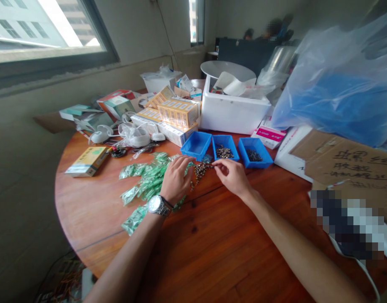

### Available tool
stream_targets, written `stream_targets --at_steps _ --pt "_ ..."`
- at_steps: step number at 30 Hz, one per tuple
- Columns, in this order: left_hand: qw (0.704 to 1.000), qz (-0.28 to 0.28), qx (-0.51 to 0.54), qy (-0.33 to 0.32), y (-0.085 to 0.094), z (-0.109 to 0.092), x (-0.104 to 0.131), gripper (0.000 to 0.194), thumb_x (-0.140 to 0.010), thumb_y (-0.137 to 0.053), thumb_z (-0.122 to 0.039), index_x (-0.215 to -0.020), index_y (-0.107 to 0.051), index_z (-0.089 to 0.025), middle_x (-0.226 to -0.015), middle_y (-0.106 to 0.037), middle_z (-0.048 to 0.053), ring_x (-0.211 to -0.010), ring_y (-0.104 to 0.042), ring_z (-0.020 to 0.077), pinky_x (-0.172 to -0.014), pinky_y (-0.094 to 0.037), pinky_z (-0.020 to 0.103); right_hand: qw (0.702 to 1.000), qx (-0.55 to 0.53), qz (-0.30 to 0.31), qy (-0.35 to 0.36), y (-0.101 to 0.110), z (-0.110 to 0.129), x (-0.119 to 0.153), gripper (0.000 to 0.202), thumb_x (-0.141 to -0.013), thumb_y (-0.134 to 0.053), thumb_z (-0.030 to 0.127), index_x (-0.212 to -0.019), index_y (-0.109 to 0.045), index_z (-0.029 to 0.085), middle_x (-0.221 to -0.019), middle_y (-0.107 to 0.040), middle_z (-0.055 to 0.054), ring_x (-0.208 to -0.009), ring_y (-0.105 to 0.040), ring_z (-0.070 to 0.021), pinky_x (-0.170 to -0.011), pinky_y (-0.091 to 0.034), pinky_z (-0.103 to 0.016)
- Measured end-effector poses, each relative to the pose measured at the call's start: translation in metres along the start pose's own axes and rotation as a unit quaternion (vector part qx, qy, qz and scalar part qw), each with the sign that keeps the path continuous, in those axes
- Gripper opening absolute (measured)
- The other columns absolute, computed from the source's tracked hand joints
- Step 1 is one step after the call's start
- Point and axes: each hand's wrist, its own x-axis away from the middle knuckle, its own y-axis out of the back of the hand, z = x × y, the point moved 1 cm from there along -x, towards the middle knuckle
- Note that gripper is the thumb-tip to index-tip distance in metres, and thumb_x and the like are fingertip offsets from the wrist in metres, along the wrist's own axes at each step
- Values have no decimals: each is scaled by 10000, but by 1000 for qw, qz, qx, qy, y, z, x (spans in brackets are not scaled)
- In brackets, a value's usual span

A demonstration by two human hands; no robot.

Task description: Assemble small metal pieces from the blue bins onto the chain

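Note:
My left hand (pixel 177 179), with a watch (pixel 156 205) on the wrist, hovers over the right side of a heap of green-printed clear plastic packets (pixel 149 182). Its fingers are stretched forward and curved, apart from the thumb, and hold nothing I can see. Just right of it lies a loose pile of small brass-coloured and dark metal pieces, apparently screws (pixel 200 170). At that pile's right edge my right hand (pixel 233 176) pinches thumb and forefinger together; whatever is between the tips is too small to make out.
Behind the hands stand a blue tray (pixel 193 152), a second blue tray (pixel 231 140) with small metal parts and a third blue tray (pixel 265 163) with dark ones. Yellow-white boxes (pixel 177 111), a white foam box (pixel 234 115) and a cardboard box (pixel 348 168) surround the round table (pixel 193 261).

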Motion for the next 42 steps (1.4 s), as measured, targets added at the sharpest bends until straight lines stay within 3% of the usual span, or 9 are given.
stream_targets --at_steps 7,15,20,24,26,30,35,39,42 --pt "1000 -8 -6 1 -2 1 1 311 -1073 -440 -249 -1299 -650 -212 -1279 -721 95 -1226 -631 281 -1110 -498 468 995 27 92 -22 -25 5 19 223 -929 -677 127 -1092 -775 244 -911 -802 -43 -729 -727 -220 -738 -578 -345" --pt "1000 -8 -5 1 -3 1 1 313 -1069 -441 -237 -1307 -641 -201 -1249 -718 99 -1191 -637 287 -1081 -505 456 981 60 181 33 -39 22 17 187 -988 -701 165 -1135 -792 238 -1106 -777 -77 -987 -758 -246 -897 -576 -333" --pt "1000 -6 -3 0 -4 1 2 311 -1070 -446 -230 -1313 -637 -195 -1242 -717 102 -1184 -640 289 -1079 -504 459 983 41 174 28 -43 17 18 131 -967 -719 125 -1041 -789 208 -1069 -780 -93 -995 -754 -252 -903 -576 -341" --pt "1000 -4 -1 -4 -3 0 1 306 -1075 -442 -230 -1306 -639 -189 -1230 -718 103 -1182 -637 289 -1073 -503 457 986 -90 136 -42 -38 13 25 97 -914 -769 134 -973 -786 209 -948 -800 -63 -847 -753 -226 -798 -588 -335" --pt "1000 -4 -3 -5 -3 0 1 305 -1075 -442 -234 -1300 -642 -186 -1219 -720 104 -1179 -636 291 -1070 -502 460 967 -195 117 -115 -34 10 30 54 -911 -786 230 -960 -788 209 -889 -808 -53 -780 -755 -216 -742 -591 -330" --pt "1000 -1 -9 0 -5 0 2 308 -1074 -444 -250 -1297 -647 -187 -1195 -721 104 -1144 -641 292 -1046 -511 463 892 -376 75 -241 -26 4 36 300 -822 -871 453 -947 -798 190 -839 -811 -67 -701 -739 -197 -645 -561 -305" --pt "1000 3 -4 2 -7 2 3 304 -1070 -448 -250 -1291 -651 -203 -1204 -729 96 -1160 -648 286 -1060 -512 458 805 -498 9 -323 -17 0 33 385 -708 -954 439 -975 -823 195 -950 -831 -74 -736 -720 -146 -672 -544 -260" --pt "1000 2 -2 3 -8 3 3 305 -1067 -455 -247 -1300 -648 -206 -1238 -727 95 -1185 -647 285 -1080 -509 460 788 -516 -10 -336 -15 1 32 377 -689 -967 410 -969 -831 198 -950 -823 -71 -759 -702 -143 -687 -541 -263" --pt "1000 5 -3 2 -8 3 3 298 -1067 -461 -250 -1293 -650 -205 -1238 -725 94 -1178 -646 285 -1078 -509 459 798 -505 -18 -328 -16 0 33 364 -671 -975 391 -950 -831 207 -909 -803 -53 -749 -671 -145 -673 -527 -272"
